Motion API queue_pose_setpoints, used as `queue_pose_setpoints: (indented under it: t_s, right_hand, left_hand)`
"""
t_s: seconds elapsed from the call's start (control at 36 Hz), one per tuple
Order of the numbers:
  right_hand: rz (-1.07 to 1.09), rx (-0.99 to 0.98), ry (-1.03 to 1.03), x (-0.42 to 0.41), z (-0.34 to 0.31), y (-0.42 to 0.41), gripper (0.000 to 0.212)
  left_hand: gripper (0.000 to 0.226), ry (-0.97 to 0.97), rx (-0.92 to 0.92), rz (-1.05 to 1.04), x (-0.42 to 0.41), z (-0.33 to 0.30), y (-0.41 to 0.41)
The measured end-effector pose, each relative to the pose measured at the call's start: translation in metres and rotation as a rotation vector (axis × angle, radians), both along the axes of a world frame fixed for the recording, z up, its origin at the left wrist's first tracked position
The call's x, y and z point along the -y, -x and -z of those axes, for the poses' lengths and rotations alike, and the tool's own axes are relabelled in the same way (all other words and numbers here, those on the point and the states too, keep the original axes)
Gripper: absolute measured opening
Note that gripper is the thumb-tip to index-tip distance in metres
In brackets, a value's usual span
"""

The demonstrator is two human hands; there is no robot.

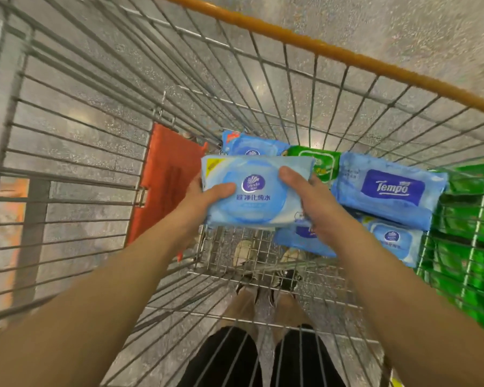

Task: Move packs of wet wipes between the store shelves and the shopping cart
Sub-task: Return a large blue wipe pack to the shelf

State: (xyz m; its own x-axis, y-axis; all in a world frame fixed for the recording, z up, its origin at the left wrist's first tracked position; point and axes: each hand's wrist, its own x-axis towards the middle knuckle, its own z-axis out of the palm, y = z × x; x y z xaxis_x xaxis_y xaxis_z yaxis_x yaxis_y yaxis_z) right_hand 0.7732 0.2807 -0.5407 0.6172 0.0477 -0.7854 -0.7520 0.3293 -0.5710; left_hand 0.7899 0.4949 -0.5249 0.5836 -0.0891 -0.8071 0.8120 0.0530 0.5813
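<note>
A light blue pack of wet wipes (259,202) with a round lid is held flat inside the wire shopping cart (76,152). My left hand (204,199) grips its left end, thumb on top. My right hand (308,202) grips its right end. Below it lie more packs: a blue Tempo pack (389,191), a green pack (319,162), a light blue pack (249,146) behind, and two blue ones (394,241) lower down.
The cart's orange rim (333,54) runs across the top right. An orange-red flap (168,174) hangs on the cart's left inner wall. Green packages (470,247) show through the right wire side. My legs and shoes (263,275) are visible beneath the cart.
</note>
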Motion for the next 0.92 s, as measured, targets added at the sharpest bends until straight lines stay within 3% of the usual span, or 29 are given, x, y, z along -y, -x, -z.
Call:
queue_pose_setpoints:
  t_s: [0.06, 0.14, 0.22, 0.33, 0.47, 0.58, 0.72, 0.78, 0.81, 0.92]
  right_hand:
    - [-0.01, 0.029, -0.033, 0.001, 0.002, 0.0, 0.045]
    - [0.037, 0.032, -0.111, -0.001, -0.002, 0.002, 0.036]
    - [0.021, 0.041, -0.101, 0.0, -0.009, 0.004, 0.071]
    - [0.018, 0.037, -0.091, 0.009, -0.037, 0.018, 0.091]
    - [0.084, 0.029, -0.093, 0.036, -0.088, 0.046, 0.063]
    - [0.179, 0.003, -0.199, 0.062, -0.143, 0.071, 0.044]
    - [0.305, 0.083, -0.184, 0.096, -0.213, 0.106, 0.042]
    - [0.35, 0.109, -0.174, 0.109, -0.24, 0.122, 0.034]
    - [0.374, 0.119, -0.164, 0.114, -0.252, 0.131, 0.033]
    - [0.523, 0.172, -0.102, 0.125, -0.298, 0.172, 0.045]
  left_hand:
    - [0.096, 0.078, -0.052, -0.033, 0.003, 0.003, 0.002]
    - [0.07, 0.181, -0.045, -0.04, 0.008, 0.001, 0.006]
    - [0.076, 0.167, -0.015, -0.065, 0.013, -0.006, 0.012]
    - [0.079, 0.139, -0.019, -0.032, 0.019, -0.03, 0.024]
    - [0.048, 0.096, 0.031, -0.034, 0.037, -0.076, 0.037]
    - [0.069, 0.053, 0.081, 0.034, 0.063, -0.118, 0.049]
    - [0.087, -0.008, 0.132, 0.222, 0.095, -0.164, 0.062]
    - [0.076, 0.002, 0.148, 0.297, 0.105, -0.182, 0.06]
    - [0.075, 0.015, 0.163, 0.316, 0.107, -0.188, 0.057]
    - [0.104, 0.097, 0.189, 0.442, 0.135, -0.228, 0.07]
